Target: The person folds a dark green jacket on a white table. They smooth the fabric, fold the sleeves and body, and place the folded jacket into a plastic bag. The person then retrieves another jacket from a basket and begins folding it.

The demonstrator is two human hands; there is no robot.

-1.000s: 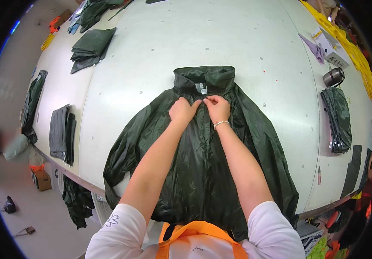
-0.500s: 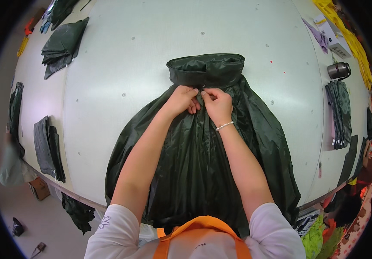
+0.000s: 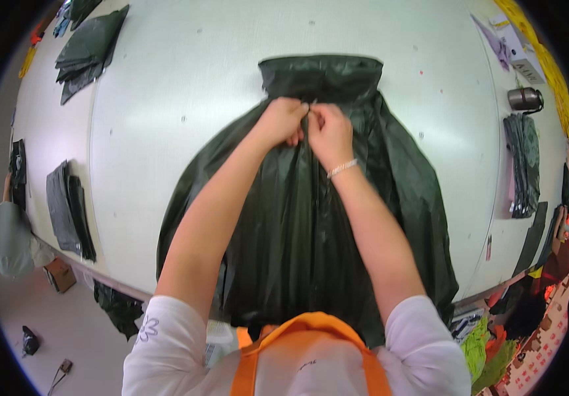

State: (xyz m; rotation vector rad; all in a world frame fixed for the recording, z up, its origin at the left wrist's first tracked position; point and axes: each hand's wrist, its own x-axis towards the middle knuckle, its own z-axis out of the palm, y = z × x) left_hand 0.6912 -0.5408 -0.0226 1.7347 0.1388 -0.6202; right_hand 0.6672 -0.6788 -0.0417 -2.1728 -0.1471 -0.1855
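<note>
A dark green, shiny garment [image 3: 271, 218] lies spread on the white table, its wide body hanging toward me over the front edge. At the far end its collar-like band [image 3: 324, 76] lies folded flat. My left hand [image 3: 282, 122] pinches the fabric at the centre front, just below the band. Right beside it my right hand [image 3: 331, 134], with a beaded bracelet on the wrist, pinches the same spot, fingertips nearly touching the left ones. The exact bit of fabric or fastener between my fingers is too small and blurred to make out.
Folded dark green pieces lie at the left [image 3: 70, 208] and far left [image 3: 93, 49] of the white table [image 3: 146, 171]. Folded garments [image 3: 522, 165], a metal flask [image 3: 525, 99], a white box [image 3: 519, 49] and yellow cloth [image 3: 548, 72] are at the right. Another person's sleeve [image 3: 12, 237] shows at far left.
Both hands and the garment's band have shifted farther away in the picture. The band's opening, seen before, now looks closed flat. Both hands still pinch the centre front.
</note>
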